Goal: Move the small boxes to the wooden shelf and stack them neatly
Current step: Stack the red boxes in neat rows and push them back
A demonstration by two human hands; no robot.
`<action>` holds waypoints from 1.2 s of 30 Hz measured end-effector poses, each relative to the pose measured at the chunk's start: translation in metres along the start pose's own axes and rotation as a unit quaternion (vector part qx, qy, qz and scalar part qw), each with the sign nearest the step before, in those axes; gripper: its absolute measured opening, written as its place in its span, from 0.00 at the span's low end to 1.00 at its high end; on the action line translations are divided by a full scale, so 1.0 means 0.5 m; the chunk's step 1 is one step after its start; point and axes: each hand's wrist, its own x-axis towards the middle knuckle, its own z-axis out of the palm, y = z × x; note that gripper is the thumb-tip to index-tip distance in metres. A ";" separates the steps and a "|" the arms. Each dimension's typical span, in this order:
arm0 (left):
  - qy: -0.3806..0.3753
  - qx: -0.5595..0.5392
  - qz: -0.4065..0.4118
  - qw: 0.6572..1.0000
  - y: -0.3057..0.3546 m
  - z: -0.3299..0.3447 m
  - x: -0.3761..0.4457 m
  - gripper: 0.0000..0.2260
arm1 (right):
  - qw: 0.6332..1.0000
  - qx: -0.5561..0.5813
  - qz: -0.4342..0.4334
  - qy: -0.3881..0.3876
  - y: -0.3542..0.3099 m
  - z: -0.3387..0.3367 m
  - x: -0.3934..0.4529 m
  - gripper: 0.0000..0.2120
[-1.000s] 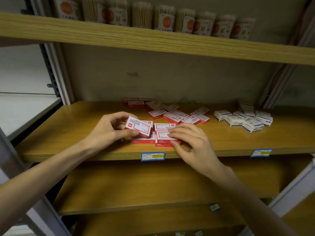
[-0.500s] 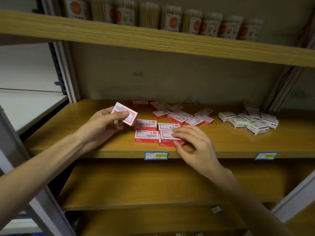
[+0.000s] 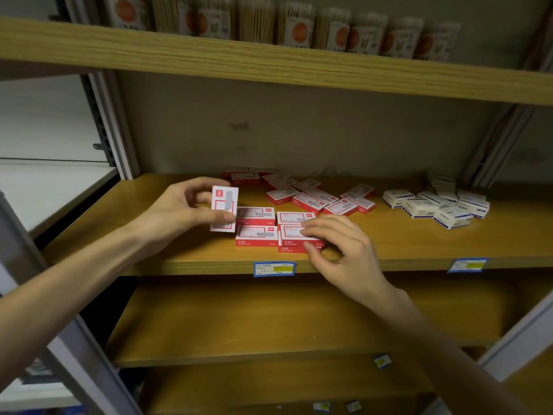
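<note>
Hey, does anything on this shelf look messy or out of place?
Yes: the loose red-and-white small boxes behind the tidy front group lie at mixed angles, and the white-and-blue boxes sit in a jumbled heap.

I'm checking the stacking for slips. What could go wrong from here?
The left hand pinches one red box by its edges, so it may slip. The right hand rests on a stack at the shelf's front edge; a nudge could push it off. Loose boxes behind could get knocked.
</note>
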 end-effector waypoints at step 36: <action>-0.095 0.336 0.182 0.919 -0.047 0.067 0.023 0.24 | 0.986 -0.045 0.118 -0.111 -0.028 -0.009 0.020 0.24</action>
